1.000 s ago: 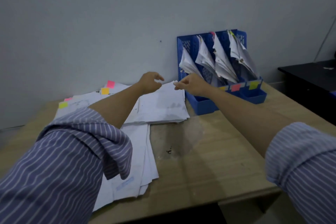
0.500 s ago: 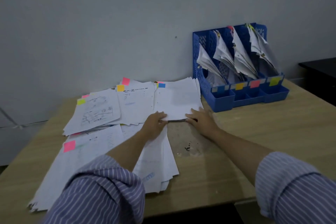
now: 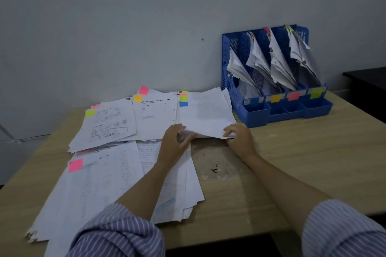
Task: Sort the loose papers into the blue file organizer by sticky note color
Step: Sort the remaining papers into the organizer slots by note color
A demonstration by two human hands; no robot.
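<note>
Blue-tagged paper stack (image 3: 205,112), long axis toward the wall, near edge pinched by both hands (image 3: 206,137).

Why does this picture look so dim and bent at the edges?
Head view: dim, bluish room light, no glare; the wide lens bows the table edges; print on the loose papers is too soft to read; the left hand looks slightly smeared.

Paper, plastic, wood grain and cloth under dim light.
The loose papers (image 3: 117,173) were thin, matt white sheets with ragged near corners, bearing matt paper sticky notes (image 3: 75,165). The blue file organizer (image 3: 236,81) at far right looked like moulded plastic, perforated and faintly glossy. The table (image 3: 302,152) showed pale wood grain, scuffed and stained mid-surface. The sleeves (image 3: 119,233) were striped woven cloth.
</note>
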